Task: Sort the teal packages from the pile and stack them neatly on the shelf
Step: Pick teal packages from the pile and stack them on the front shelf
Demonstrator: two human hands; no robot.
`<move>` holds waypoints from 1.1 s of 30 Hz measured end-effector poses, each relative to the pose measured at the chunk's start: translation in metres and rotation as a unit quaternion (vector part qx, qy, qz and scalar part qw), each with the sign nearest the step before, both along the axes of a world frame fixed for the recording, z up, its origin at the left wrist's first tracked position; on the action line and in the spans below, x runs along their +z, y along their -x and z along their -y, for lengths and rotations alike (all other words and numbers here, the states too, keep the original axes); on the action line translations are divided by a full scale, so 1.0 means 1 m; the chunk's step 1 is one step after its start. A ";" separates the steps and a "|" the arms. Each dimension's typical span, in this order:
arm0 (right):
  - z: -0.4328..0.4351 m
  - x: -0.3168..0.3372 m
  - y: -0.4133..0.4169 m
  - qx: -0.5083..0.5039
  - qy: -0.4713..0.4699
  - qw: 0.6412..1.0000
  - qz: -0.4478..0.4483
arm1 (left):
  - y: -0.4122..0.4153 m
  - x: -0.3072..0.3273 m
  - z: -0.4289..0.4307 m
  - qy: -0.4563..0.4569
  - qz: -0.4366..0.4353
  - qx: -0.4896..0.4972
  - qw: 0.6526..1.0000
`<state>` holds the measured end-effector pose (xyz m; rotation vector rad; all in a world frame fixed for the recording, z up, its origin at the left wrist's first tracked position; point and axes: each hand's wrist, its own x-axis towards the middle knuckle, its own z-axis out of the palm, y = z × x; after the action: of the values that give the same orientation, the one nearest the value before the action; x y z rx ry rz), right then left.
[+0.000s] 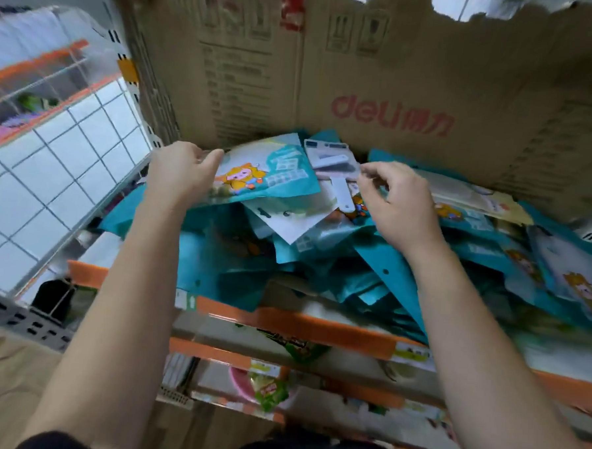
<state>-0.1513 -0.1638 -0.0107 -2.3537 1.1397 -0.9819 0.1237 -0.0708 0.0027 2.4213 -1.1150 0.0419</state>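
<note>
Clasping the left edge of a glossy teal plastic package printed with an orange cartoon figure (269, 175), the left grip (182, 175) sits left of centre in the frame, fingers curled round that edge. Right of centre, the right grip (400, 209) pinches, between thumb and forefinger, the right edge of a grey-and-white flat pack holding a white tool (329, 159). Both packs lie on top of a loose pile of teal packages (237, 262) that fills an orange-edged shelf (316, 325). Behind the pile, across the upper frame, stands a torn brown cardboard box wall with red lettering (397, 92). A white wire grid panel (68, 164) is at far left.
</note>
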 end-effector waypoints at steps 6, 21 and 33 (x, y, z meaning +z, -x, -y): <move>-0.002 -0.002 0.002 -0.029 0.018 0.999 0.013 | -0.012 -0.007 0.015 -0.074 -0.072 0.009 0.995; 0.013 -0.003 0.047 -0.087 0.030 0.996 0.014 | 0.014 0.010 0.018 0.244 -0.375 -0.102 0.888; 0.044 -0.017 0.137 -0.203 -0.035 0.977 -0.060 | 0.083 0.004 0.048 0.272 -0.432 -0.137 0.849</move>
<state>-0.2882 -0.2080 -0.0281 -2.1926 1.7219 -0.9117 0.0406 -0.1192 0.0066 1.4626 -0.8285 -0.6681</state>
